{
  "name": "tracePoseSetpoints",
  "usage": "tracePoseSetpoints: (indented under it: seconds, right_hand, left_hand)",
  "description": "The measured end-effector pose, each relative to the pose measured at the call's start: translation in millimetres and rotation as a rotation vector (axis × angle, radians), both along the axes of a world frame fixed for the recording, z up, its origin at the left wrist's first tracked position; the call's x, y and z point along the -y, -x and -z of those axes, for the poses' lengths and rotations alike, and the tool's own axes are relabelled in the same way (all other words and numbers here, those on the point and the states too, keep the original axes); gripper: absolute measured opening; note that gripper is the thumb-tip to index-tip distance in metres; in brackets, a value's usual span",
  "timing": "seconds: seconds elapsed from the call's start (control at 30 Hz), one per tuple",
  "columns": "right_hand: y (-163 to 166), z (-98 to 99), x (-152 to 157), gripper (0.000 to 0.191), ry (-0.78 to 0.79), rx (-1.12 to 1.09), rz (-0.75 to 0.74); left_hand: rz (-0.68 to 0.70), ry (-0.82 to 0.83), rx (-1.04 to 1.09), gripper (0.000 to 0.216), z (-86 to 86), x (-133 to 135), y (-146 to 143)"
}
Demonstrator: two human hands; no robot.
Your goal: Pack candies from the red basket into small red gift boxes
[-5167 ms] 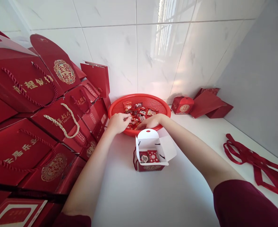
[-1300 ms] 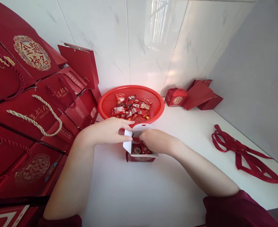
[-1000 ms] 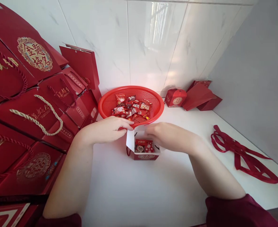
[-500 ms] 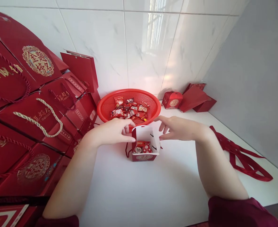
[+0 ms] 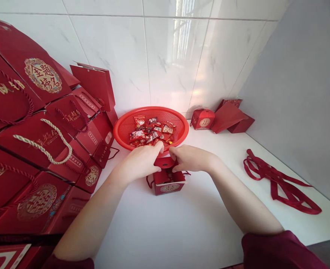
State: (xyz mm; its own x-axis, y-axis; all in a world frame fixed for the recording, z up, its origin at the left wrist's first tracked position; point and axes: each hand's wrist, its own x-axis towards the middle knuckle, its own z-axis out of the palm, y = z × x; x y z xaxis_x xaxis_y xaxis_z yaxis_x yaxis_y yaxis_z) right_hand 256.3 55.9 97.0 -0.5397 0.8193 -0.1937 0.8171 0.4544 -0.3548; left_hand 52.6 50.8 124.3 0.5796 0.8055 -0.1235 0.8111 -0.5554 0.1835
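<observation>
A small red gift box point(image 5: 170, 188) with a gold round emblem stands on the white table in front of me. Its rear flap point(image 5: 164, 162), red with a small dark slot, is folded forward over part of the opening. My left hand point(image 5: 144, 158) pinches the flap's left side between thumb and fingers. On the right side my right hand point(image 5: 191, 158) grips it the same way. The inside of the box lies in shadow, and the flap hides most of its contents. Dark red cord loops stick out at both sides.
Right behind the box stands a red plastic basket point(image 5: 120, 131) with wrapped sweets point(image 5: 153, 133). Stacked red gift boxes point(image 5: 41, 149) fill the left. A closed small box point(image 5: 202, 119) and folded red cartons point(image 5: 232, 117) sit at the back right, a red ribbon point(image 5: 282, 183) nearer.
Both hands have come closer together and taken hold of the rear flap. The flap has folded forward, covering the sweets that showed inside. The view has shifted slightly.
</observation>
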Motion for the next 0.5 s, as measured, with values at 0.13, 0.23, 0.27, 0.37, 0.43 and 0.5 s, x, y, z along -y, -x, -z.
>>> tracePoseSetpoints:
  seconds: [0.13,0.23,0.27,0.37,0.43,0.5]
  right_hand:
    - [-2,-2.0,0,0.026,0.029,-0.035,-0.049]
    - [-7,-14.2,9,0.021,0.046,-0.105,-0.063]
    - [-8,-19.1,13,0.022,0.050,-0.142,-0.079]
    - [-12,-31.6,25,0.031,0.125,-0.227,-0.184]
    - [-11,-35.9,31,0.035,0.195,-0.209,-0.255]
    - [-9,-36.2,33,0.036,0.229,-0.153,-0.272]
  left_hand:
    - [0.043,0.057,0.013,0.012,-0.9,-1,-1]
    - [0.020,0.123,0.019,0.017,4.1,-5,1]
    - [0.010,0.151,0.022,0.021,6.4,-7,1]
    - [0.024,0.231,0.072,0.026,13.3,-14,4]
    - [0.048,0.253,0.109,0.028,16.2,-18,5]
    - [0.061,0.265,0.114,0.029,17.6,-19,6]
